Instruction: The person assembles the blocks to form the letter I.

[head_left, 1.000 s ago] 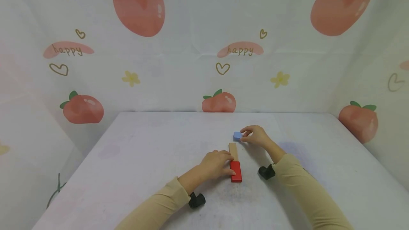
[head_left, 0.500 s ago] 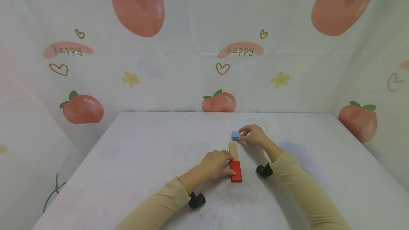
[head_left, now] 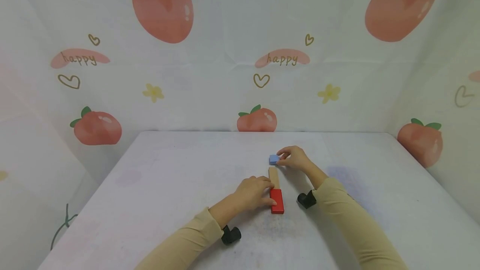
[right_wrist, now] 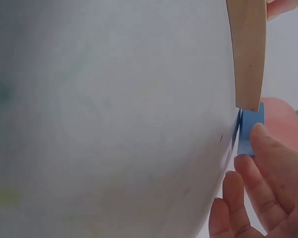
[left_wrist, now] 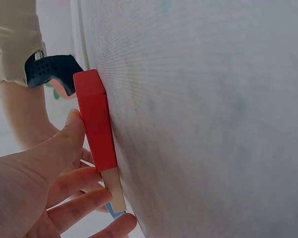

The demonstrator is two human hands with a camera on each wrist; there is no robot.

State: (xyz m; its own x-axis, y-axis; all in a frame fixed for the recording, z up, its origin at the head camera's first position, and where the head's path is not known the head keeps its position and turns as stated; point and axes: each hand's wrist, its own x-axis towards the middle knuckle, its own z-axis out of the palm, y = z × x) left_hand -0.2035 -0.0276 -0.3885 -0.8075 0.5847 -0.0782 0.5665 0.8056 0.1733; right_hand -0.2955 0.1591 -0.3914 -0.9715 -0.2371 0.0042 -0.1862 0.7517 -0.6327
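On the white table a red block (head_left: 278, 203) and a plain wooden block (head_left: 274, 177) lie end to end in a line away from me. My left hand (head_left: 252, 193) rests along their left side, thumb on the red block (left_wrist: 95, 131) and loosely stretched fingers by the wooden block (left_wrist: 115, 191). Just beyond the wooden end is a small blue block (head_left: 273, 160). My right hand (head_left: 295, 158) pinches this blue block (right_wrist: 250, 131) from the right between thumb and finger. Seen from the right wrist, the wooden block (right_wrist: 249, 54) partly overlaps the blue one.
Black wrist-worn devices hang below both sleeves, one at the left wrist (head_left: 231, 235) and one at the right (head_left: 307, 199). A white cloth backdrop (head_left: 210, 74) with fruit prints rises behind the table (head_left: 180, 178). A dark cord (head_left: 65, 222) shows at the left edge.
My right hand has slid the blue block a little to the left, nearly in line with the wooden block's far end. The left hand and the other two blocks have stayed put.
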